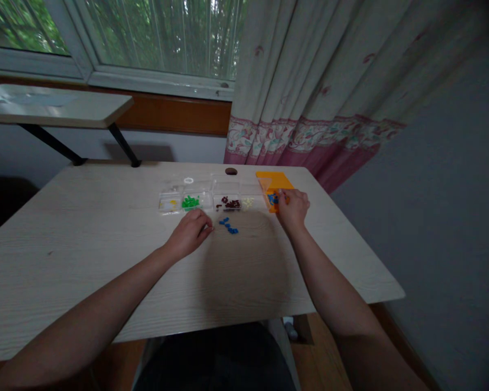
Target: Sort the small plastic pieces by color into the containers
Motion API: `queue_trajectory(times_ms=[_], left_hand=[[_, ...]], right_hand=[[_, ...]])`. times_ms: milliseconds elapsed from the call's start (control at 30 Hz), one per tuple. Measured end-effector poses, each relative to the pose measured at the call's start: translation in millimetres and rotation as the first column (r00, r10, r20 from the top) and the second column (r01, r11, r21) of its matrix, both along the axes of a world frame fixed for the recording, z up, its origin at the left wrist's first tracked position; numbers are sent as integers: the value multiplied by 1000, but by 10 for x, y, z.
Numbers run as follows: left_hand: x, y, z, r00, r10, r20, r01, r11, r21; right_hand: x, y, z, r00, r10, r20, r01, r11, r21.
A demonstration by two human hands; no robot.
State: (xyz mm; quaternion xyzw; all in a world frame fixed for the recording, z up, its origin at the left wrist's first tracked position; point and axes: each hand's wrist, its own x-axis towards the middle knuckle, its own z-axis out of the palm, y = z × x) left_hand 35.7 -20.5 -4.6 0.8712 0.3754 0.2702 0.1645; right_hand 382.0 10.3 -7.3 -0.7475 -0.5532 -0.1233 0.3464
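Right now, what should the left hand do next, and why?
Probably the left hand should pinch a loose blue piece: several lie on the table beside it, while the right hand sits at the orange tray, where more blue shows.

Left hand rested curled on the pale wooden table, beside loose blue pieces, right hand touched blue bits on an orange tray, clear compartment box between them, curtain behind.

Your landmark: orange card. On it, blue pieces. Leftward from it: cream bits, dark red bits, green bits, yellow bits. Nearer you, loose blue pieces. Behind it, cream curtain, pink floral border. Table pale woodgrain.
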Motion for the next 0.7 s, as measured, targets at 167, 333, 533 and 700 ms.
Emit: queue_trajectory(times_ms=[167,333,533,700], left_hand=[[-6,9,2,1000,3,31,-2,1000,-24],[-2,6,9,998,-8,58,10,1000,-29],[-66,50,28,996,-54,78,58,997,-54],[-369,139,158,949,-314,27,313,933,-179]], right_hand=[[-34,-7,10,999,43,-10,-42,998,41],[-179,-44,30,985,172,31,-174,984,46],[-285,-59,57,963,263,58,-265,964,35],[-255,-50,61,965,259,44,-261,963,59]])
